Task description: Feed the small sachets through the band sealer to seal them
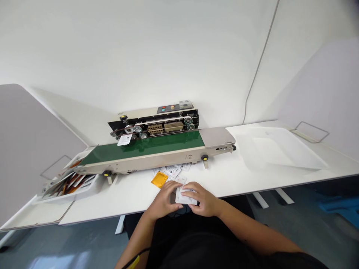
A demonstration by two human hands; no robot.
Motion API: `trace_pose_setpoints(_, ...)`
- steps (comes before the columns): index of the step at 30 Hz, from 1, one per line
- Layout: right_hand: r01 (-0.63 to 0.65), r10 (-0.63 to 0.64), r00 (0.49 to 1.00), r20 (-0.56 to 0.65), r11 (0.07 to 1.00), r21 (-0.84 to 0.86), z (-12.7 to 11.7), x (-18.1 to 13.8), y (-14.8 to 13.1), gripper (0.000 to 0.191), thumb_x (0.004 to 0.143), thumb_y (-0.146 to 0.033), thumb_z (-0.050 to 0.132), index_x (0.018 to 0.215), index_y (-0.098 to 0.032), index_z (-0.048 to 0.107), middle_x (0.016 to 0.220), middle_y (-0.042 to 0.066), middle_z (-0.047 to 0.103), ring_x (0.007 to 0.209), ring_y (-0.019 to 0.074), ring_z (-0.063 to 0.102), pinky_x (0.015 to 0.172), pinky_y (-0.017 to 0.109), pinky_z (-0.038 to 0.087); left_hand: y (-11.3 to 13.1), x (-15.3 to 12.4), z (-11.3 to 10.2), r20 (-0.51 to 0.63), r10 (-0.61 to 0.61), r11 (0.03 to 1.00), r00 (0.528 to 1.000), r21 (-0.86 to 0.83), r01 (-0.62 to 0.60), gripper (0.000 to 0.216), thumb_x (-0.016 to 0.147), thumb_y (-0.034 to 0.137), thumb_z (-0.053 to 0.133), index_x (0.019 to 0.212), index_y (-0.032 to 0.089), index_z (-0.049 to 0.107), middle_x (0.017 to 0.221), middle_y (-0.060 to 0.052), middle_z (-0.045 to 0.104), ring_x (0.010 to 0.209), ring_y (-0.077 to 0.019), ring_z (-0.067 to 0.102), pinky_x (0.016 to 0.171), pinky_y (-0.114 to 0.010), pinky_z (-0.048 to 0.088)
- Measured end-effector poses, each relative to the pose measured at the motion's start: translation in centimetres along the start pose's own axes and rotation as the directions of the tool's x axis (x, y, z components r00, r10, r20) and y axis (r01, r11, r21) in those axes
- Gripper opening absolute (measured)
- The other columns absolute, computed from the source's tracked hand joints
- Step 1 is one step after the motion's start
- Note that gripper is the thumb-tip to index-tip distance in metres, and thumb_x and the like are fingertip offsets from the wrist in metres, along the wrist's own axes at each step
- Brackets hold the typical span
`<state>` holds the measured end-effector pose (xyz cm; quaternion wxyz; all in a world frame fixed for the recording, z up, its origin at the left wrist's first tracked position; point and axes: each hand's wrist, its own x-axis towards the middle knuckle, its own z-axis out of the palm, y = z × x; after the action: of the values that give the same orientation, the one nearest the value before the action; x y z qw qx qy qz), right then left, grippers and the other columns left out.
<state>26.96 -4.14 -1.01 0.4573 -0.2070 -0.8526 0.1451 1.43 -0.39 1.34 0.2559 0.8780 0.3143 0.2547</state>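
Note:
Both my hands meet at the table's near edge on a small white pouch (185, 197). My left hand (164, 200) has its fingers curled on the pouch's left side, and my right hand (202, 198) grips its right side from above. Just beyond them lie an orange packet (159, 179) and several small white printed sachets (175, 172). Behind those stands a band sealer with a green conveyor belt (146, 146); a white pouch (125, 139) sits at the sealing rollers near its left end.
A white tray (84, 186) at the left under the conveyor's end holds several sealed packets. A large white tray (283, 149) lies at the right. Wire frames stand at both table ends, against grey side panels. A cable runs up the back wall.

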Motion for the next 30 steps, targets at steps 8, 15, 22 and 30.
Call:
trace_pose_setpoints(8,0.004,-0.004,1.000,-0.020,1.000,-0.012,-0.3,0.0,-0.3,0.066,0.086,-0.011,0.061,0.148,-0.026,0.047,0.141,0.014,0.058,0.129,0.0268,0.057,0.107,0.051,0.051,0.4,0.4,-0.3,0.044,-0.030,1.000,0.999,-0.005,0.031,0.075,0.079,0.068,0.078,0.137,0.025,0.059,0.133,-0.014,0.064,0.124,-0.0340,0.059,0.110,-0.050,0.047)
trace_pose_setpoints(15,-0.019,0.020,0.999,-0.029,0.999,0.030,-0.3,-0.5,0.2,0.060,0.090,-0.025,0.067,0.147,-0.025,0.049,0.141,0.015,0.059,0.129,0.0286,0.057,0.106,0.051,0.051,0.6,0.1,-0.5,0.006,-0.035,0.999,0.999,-0.033,0.035,0.067,0.083,0.064,0.076,0.136,0.025,0.062,0.131,-0.014,0.065,0.123,-0.0328,0.060,0.109,-0.049,0.048)
trace_pose_setpoints(22,-0.060,0.064,0.993,-0.101,0.997,0.041,-0.6,-1.1,-0.1,0.063,0.092,-0.030,0.064,0.152,-0.024,0.046,0.143,0.016,0.055,0.132,0.0310,0.055,0.109,0.053,0.050,0.4,-0.2,-0.6,-0.028,-0.053,0.993,0.998,-0.109,0.050,0.064,0.083,0.064,0.075,0.132,0.024,0.062,0.133,-0.014,0.063,0.127,-0.0334,0.058,0.111,-0.050,0.046)
trace_pose_setpoints(30,-0.382,0.409,0.902,-0.137,0.906,0.184,1.5,1.5,-1.4,0.054,0.092,-0.046,0.069,0.141,-0.024,0.061,0.133,0.013,0.066,0.124,0.0317,0.063,0.106,0.049,0.053,-0.7,-0.6,0.6,-0.225,-0.231,0.916,0.947,-0.379,0.133,0.071,0.081,0.069,0.075,0.129,0.022,0.052,0.125,-0.014,0.064,0.121,-0.0352,0.062,0.103,-0.050,0.052)
